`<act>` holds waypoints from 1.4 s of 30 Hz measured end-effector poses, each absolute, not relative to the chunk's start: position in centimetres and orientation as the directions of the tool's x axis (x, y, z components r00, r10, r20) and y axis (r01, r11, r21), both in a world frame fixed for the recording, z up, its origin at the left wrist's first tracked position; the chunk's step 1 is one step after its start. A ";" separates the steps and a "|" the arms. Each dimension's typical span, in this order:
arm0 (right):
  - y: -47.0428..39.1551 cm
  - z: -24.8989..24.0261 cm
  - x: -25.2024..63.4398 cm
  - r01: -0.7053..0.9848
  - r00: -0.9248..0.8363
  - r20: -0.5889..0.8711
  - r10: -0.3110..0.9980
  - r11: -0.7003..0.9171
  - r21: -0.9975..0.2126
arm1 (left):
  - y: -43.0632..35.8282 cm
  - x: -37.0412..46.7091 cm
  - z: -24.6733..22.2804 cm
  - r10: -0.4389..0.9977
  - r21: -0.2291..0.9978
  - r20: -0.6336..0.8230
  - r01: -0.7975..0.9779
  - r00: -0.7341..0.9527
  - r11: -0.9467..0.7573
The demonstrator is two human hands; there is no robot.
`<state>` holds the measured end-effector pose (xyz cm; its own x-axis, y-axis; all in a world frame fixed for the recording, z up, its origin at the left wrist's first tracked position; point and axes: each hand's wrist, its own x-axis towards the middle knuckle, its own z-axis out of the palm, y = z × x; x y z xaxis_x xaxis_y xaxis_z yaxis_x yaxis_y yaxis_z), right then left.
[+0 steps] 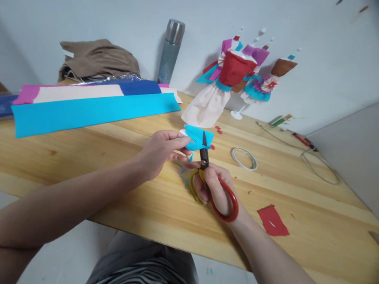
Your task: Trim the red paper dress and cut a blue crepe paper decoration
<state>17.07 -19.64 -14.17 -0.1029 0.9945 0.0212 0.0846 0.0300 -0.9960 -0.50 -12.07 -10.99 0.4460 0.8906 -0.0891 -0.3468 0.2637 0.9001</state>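
A small blue piece of paper (194, 136) is pinched between the thumb and fingers of my left hand (168, 150). My right hand (218, 186) is wrapped round scissors (204, 158) with one red and one yellow handle loop. The dark blades point away from me and lie against the blue piece, near its right part. Thin blue scraps (185, 177) lie on the wood below my left hand. Just beyond the blue piece stands a doll-like figure with a red top (236, 69) and a pale skirt (206, 105).
Long blue paper (97, 112) and other coloured sheets lie at the back left, before brown cloth (102, 59) and a flask (171, 51). On the table (317, 232) are a tape roll (244, 158), a red piece (272, 221), a cable (320, 172) and a red-handled tool (304, 141).
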 end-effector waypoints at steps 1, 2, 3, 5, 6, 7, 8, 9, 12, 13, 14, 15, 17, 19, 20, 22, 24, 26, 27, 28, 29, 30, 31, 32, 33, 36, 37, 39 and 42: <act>-19.7 -14.2 17.1 0.084 -0.100 0.024 0.995 0.033 -0.996 | -12.1 -0.5 -10.9 0.892 0.897 -0.085 -0.356 0.444 0.263; -19.7 -14.2 17.1 0.089 -0.099 0.026 0.995 0.035 -0.995 | -12.1 -0.5 -10.8 0.890 0.894 -0.081 -0.363 0.449 0.265; -19.7 -14.3 17.1 0.096 -0.100 0.027 0.995 0.037 -0.995 | -12.2 -0.6 -10.7 0.884 0.891 -0.079 -0.364 0.461 0.270; -19.8 -14.3 17.1 0.111 -0.108 0.031 0.994 0.043 -0.993 | -12.2 -0.7 -10.7 0.860 0.890 -0.080 -0.353 0.504 0.290; -19.8 -14.3 17.1 0.116 -0.115 0.033 0.993 0.046 -0.992 | -12.1 -0.7 -10.7 0.841 0.890 -0.080 -0.341 0.535 0.302; -19.8 -14.3 17.1 0.120 -0.122 0.037 0.992 0.051 -0.991 | -12.1 -0.7 -10.8 0.821 0.890 -0.078 -0.330 0.566 0.313; -19.8 -14.3 17.1 0.123 -0.129 0.042 0.991 0.058 -0.991 | -12.1 -0.7 -10.9 0.802 0.889 -0.074 -0.325 0.593 0.323; -19.8 -14.3 17.1 0.126 -0.135 0.047 0.990 0.064 -0.990 | -12.0 -0.7 -11.0 0.788 0.886 -0.068 -0.327 0.612 0.330; -19.8 -14.3 17.1 0.139 -0.139 0.053 0.989 0.073 -0.988 | -11.9 -0.5 -11.6 0.778 0.871 -0.050 -0.354 0.626 0.341; -19.8 -14.3 17.1 0.141 -0.137 0.051 0.989 0.070 -0.988 | -11.9 -0.4 -11.7 0.778 0.866 -0.047 -0.362 0.627 0.344; -19.8 -14.3 17.1 0.141 -0.135 0.046 0.990 0.065 -0.988 | -11.8 -0.4 -11.9 0.774 0.863 -0.043 -0.367 0.632 0.348; -19.8 -14.3 17.1 0.141 -0.133 0.041 0.990 0.060 -0.988 | -11.8 -0.3 -12.0 0.768 0.859 -0.040 -0.370 0.640 0.354; -19.8 -14.3 17.1 0.140 -0.133 0.036 0.991 0.055 -0.989 | -11.8 -0.3 -12.1 0.758 0.850 -0.035 -0.379 0.651 0.365; -19.8 -14.3 17.1 0.147 -0.131 0.042 0.990 0.062 -0.987 | -11.8 -0.4 -12.0 0.759 0.848 -0.038 -0.381 0.650 0.368; -19.8 -14.3 17.1 0.153 -0.129 0.048 0.990 0.068 -0.986 | -11.8 -0.4 -12.0 0.765 0.851 -0.040 -0.379 0.643 0.363; -19.9 -14.3 17.1 0.167 -0.126 0.056 0.990 0.077 -0.983 | -11.9 -0.5 -11.8 0.779 0.862 -0.045 -0.369 0.625 0.346; -19.9 -14.2 17.0 0.171 -0.121 0.059 0.991 0.080 -0.982 | -12.0 -0.5 -11.7 0.794 0.872 -0.044 -0.364 0.606 0.326; -19.9 -14.0 16.9 0.165 -0.125 0.048 0.991 0.069 -0.984 | -12.0 -0.4 -11.6 0.798 0.879 -0.038 -0.359 0.602 0.313; -19.9 -14.0 16.9 0.158 -0.128 0.040 0.991 0.060 -0.986 | -12.0 -0.4 -11.6 0.799 0.881 -0.033 -0.360 0.601 0.307; -19.9 -14.0 16.8 0.152 -0.131 0.032 0.991 0.052 -0.987 | -12.1 -0.4 -11.6 0.799 0.880 -0.029 -0.364 0.600 0.305; -19.9 -13.9 16.8 0.148 -0.133 0.026 0.991 0.045 -0.988 | -12.1 -0.4 -11.7 0.799 0.877 -0.027 -0.369 0.601 0.307; -19.9 -13.9 16.8 0.145 -0.132 0.023 0.991 0.043 -0.988 | -12.1 -0.3 -11.7 0.798 0.873 -0.026 -0.375 0.602 0.311; -19.9 -13.9 16.8 0.144 -0.132 0.023 0.991 0.042 -0.989 | -12.0 -0.3 -11.7 0.796 0.870 -0.024 -0.380 0.605 0.315; -19.9 -14.0 16.8 0.144 -0.135 0.025 0.991 0.045 -0.989 | -12.0 -0.3 -11.8 0.794 0.867 -0.021 -0.384 0.608 0.318; -19.9 -14.0 16.8 0.144 -0.141 0.027 0.990 0.048 -0.988 | -12.0 -0.3 -11.8 0.791 0.867 -0.018 -0.385 0.612 0.317; -19.9 -14.1 16.9 0.143 -0.158 0.030 0.987 0.053 -0.988 | -12.0 -0.3 -11.9 0.797 0.873 -0.008 -0.385 0.604 0.300; -19.9 -14.1 16.9 0.144 -0.159 0.031 0.987 0.054 -0.988 | -12.0 -0.3 -11.8 0.804 0.875 -0.011 -0.383 0.594 0.295; -19.9 -14.1 16.9 0.146 -0.153 0.033 0.988 0.056 -0.988 | -12.1 -0.3 -11.6 0.821 0.881 -0.029 -0.373 0.570 0.290; -19.9 -14.1 16.9 0.143 -0.142 0.031 0.989 0.052 -0.988 | -12.2 -0.4 -11.2 0.838 0.891 -0.085 -0.335 0.540 0.307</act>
